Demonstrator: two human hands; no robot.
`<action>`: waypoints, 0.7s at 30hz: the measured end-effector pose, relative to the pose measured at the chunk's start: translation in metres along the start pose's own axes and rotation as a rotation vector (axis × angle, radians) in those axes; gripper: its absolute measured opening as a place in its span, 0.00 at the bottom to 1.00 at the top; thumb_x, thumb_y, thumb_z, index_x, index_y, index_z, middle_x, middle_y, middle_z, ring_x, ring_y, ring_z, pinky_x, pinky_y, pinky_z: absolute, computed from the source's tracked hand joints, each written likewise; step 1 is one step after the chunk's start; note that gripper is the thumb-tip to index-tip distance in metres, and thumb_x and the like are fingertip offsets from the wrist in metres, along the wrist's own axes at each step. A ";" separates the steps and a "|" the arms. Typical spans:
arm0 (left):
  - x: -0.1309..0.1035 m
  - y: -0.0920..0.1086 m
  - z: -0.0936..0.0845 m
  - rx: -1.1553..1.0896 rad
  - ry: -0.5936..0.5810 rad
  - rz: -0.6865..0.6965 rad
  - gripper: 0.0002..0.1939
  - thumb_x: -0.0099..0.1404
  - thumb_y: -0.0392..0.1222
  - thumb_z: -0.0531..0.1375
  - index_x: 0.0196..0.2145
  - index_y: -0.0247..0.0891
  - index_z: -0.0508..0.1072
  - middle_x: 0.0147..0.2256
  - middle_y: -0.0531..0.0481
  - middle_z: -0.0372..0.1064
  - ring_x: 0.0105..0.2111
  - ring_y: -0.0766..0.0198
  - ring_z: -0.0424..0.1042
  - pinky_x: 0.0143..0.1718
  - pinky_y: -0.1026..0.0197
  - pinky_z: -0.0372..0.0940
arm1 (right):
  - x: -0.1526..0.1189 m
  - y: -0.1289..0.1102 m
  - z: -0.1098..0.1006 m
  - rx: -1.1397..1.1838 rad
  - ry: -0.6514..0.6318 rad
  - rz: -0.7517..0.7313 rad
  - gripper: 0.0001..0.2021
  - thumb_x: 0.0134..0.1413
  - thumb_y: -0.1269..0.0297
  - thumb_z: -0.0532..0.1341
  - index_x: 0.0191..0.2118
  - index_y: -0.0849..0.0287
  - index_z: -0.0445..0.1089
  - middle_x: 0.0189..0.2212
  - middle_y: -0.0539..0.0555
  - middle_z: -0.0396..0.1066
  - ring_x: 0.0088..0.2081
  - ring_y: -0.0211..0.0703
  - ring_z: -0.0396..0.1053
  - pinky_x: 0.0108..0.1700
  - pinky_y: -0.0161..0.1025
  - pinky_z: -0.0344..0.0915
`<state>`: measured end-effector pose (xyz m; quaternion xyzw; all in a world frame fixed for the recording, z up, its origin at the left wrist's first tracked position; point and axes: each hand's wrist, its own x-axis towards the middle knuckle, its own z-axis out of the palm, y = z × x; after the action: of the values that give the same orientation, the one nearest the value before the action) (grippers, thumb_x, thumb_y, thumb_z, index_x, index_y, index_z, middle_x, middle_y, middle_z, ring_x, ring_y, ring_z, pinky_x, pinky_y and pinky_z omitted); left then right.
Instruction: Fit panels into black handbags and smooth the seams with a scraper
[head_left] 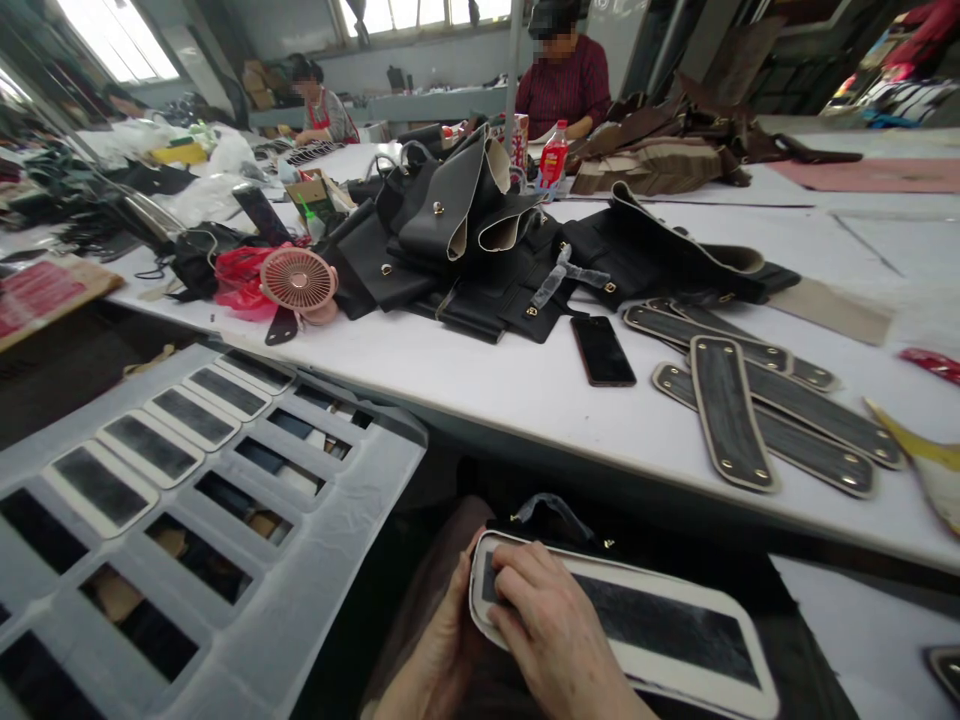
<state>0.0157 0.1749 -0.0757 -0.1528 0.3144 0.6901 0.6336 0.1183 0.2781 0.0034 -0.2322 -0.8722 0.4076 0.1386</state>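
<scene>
In my lap lies a black bag with its base up. Its long rounded base panel (667, 625) has a pale border and a dark strip along the middle. My left hand (439, 645) grips the left end of the bag, thumb along the edge, other fingers mostly hidden behind it. Across the left part of the panel lies my right hand (551, 625), fingers bent and pressed together against the surface near that end. What the fingertips pinch, if anything, is covered. A plastic-wrapped handle (559, 508) with gold-coloured fittings sticks out on the bag's far side.
Left of me, a grey slotted rack (352, 520) holds several pale-edged panels (150, 445). On the white table (360, 360) are piled black bags (450, 230), a pink fan (298, 285), a phone (603, 350) and studded strips (731, 410). Two people sit beyond it.
</scene>
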 end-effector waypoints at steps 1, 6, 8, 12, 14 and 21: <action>-0.001 0.001 -0.001 0.007 0.002 -0.002 0.31 0.60 0.56 0.65 0.56 0.36 0.70 0.61 0.45 0.61 0.65 0.53 0.51 0.66 0.54 0.50 | 0.000 -0.001 -0.001 -0.009 -0.007 0.003 0.13 0.48 0.84 0.61 0.32 0.57 0.67 0.43 0.49 0.71 0.44 0.47 0.65 0.49 0.46 0.61; -0.003 0.003 0.002 0.037 -0.011 0.043 0.27 0.64 0.51 0.62 0.56 0.36 0.69 0.61 0.46 0.62 0.65 0.55 0.51 0.66 0.53 0.50 | 0.000 -0.002 -0.002 -0.012 -0.008 -0.008 0.12 0.48 0.83 0.62 0.31 0.58 0.67 0.42 0.50 0.71 0.44 0.47 0.66 0.48 0.45 0.63; -0.004 0.005 0.007 0.083 0.010 0.051 0.29 0.63 0.51 0.63 0.58 0.37 0.67 0.60 0.45 0.63 0.64 0.52 0.55 0.64 0.51 0.53 | 0.000 -0.001 -0.001 0.000 0.010 -0.014 0.12 0.48 0.84 0.61 0.32 0.58 0.66 0.44 0.51 0.71 0.44 0.48 0.66 0.48 0.45 0.63; -0.008 0.009 0.018 0.174 0.017 0.042 0.25 0.65 0.50 0.61 0.57 0.41 0.69 0.59 0.47 0.64 0.62 0.53 0.58 0.63 0.53 0.54 | -0.001 0.003 0.002 -0.002 0.029 -0.031 0.12 0.50 0.83 0.59 0.34 0.57 0.67 0.46 0.51 0.71 0.46 0.49 0.65 0.49 0.47 0.64; -0.011 0.010 0.021 0.220 0.004 0.076 0.21 0.66 0.48 0.60 0.55 0.41 0.71 0.59 0.48 0.64 0.63 0.55 0.56 0.63 0.55 0.53 | -0.002 0.005 0.002 -0.013 0.021 -0.045 0.11 0.52 0.82 0.59 0.35 0.57 0.67 0.46 0.52 0.71 0.46 0.49 0.65 0.49 0.48 0.64; -0.011 0.015 0.024 0.468 0.008 0.142 0.27 0.62 0.53 0.61 0.57 0.42 0.70 0.57 0.45 0.67 0.61 0.50 0.60 0.62 0.51 0.54 | -0.005 0.010 0.005 -0.065 0.030 -0.065 0.10 0.53 0.80 0.58 0.34 0.56 0.68 0.48 0.52 0.71 0.49 0.49 0.67 0.51 0.47 0.66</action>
<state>0.0069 0.1816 -0.0475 0.0179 0.4785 0.6407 0.6002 0.1233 0.2777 -0.0078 -0.2142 -0.8899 0.3709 0.1572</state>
